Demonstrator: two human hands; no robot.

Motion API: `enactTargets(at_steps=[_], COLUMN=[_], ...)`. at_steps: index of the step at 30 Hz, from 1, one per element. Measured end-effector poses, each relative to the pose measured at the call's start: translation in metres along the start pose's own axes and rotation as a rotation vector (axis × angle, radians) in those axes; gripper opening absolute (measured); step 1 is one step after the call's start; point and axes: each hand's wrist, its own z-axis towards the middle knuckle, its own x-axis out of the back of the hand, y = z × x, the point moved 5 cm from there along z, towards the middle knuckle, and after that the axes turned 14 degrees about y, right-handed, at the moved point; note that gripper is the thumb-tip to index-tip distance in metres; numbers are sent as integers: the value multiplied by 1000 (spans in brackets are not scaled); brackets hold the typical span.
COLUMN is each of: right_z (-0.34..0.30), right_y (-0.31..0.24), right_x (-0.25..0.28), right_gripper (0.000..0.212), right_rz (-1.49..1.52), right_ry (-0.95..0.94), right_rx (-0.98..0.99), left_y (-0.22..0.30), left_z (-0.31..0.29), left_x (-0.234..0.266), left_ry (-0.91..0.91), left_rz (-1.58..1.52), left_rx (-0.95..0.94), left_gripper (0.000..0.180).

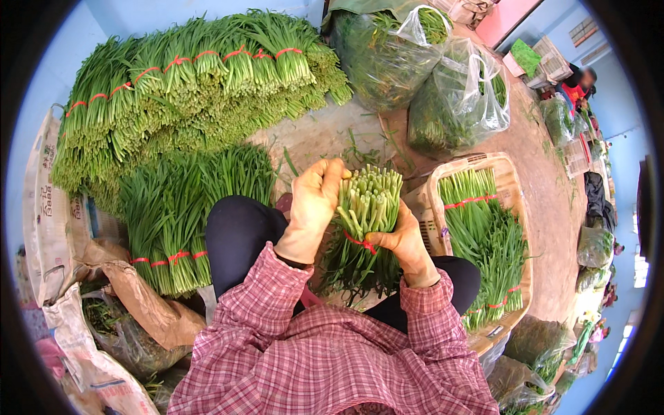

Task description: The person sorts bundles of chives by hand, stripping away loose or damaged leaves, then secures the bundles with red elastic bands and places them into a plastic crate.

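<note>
A bundle of garlic chives point(370, 200) stands between my knees, its pale cut stem ends facing up and its leaves hanging below. A red tie point(360, 242) circles the stems. My right hand point(404, 242) wraps the bundle's right side, thumb lying across the front by the tie. At the upper left edge of the stems, my left hand point(312, 207) is closed with curled fingers; whatever they hold, if anything, is hidden. Both hands seem to wear thin pale gloves.
Tied chive bundles lie in a big pile point(187, 83) at far left, with a smaller row point(194, 214) nearer. At right, a plastic crate point(523, 228) holds more bundles. Clear bags of greens point(460, 104) stand behind. A torn brown sack point(152, 304) sits at near left. Another person point(575, 90) is far right.
</note>
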Motion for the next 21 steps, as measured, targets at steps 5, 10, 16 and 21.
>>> enactTargets(at_steps=[5,10,16,21], right_z=[2,4,-2,1], right_y=[-1,2,1,1], right_x=[7,5,4,6], right_gripper=[99,100,97,102], right_rz=[27,-9,-1,-20], right_ry=[67,54,89,120], right_rx=[-82,-61,-60,-38], left_y=[8,4,-8,-1], left_z=[-6,-10,5,-5], left_x=[-10,-7,2,-7], left_ry=[-93,-26,-74,-214], left_rz=[-200,174,-107,-117], left_rx=[157,-170,92,103], left_gripper=[13,8,40,27])
